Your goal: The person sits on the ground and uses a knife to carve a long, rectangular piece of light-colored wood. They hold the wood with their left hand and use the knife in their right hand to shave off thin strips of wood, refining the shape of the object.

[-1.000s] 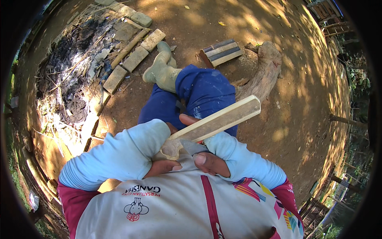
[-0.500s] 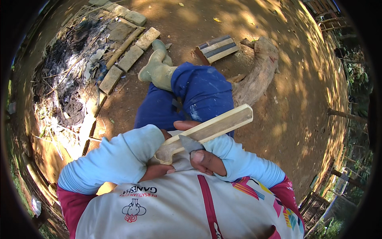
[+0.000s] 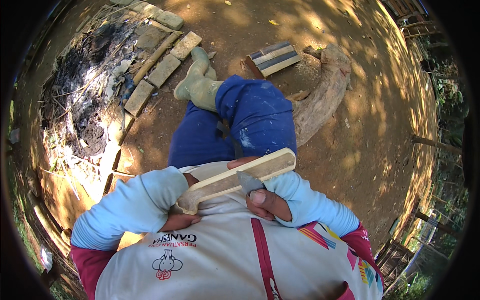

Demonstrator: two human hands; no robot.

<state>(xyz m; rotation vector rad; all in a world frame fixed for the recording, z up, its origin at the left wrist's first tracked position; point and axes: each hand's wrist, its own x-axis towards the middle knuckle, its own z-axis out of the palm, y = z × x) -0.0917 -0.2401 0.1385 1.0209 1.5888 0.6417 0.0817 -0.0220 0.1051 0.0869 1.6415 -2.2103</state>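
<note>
A pale carved wooden piece [image 3: 235, 180], long and flat with a hooked lower end, lies slantwise across my lap. My left hand [image 3: 180, 221] is closed around its hooked end, close to my belly. In my right hand [image 3: 270, 204] is a knife with a short grey blade [image 3: 248, 182]; the handle is hidden in the fist. The blade rests against the near long edge of the wood, about its middle. Fingers [image 3: 242, 162] show behind the wood's far edge; I cannot tell which hand they belong to.
My legs in blue trousers [image 3: 260, 112] and green boots [image 3: 197, 90] stretch ahead. A curved log [image 3: 322, 95] lies right of them, near a striped wooden block [image 3: 273, 59]. Left are a row of bricks [image 3: 164, 70] and an ash heap [image 3: 92, 95].
Both hands and the wooden piece have shifted nearer to my body and a little to the left. The knife blade now sits farther along the wood, toward its broad end.
</note>
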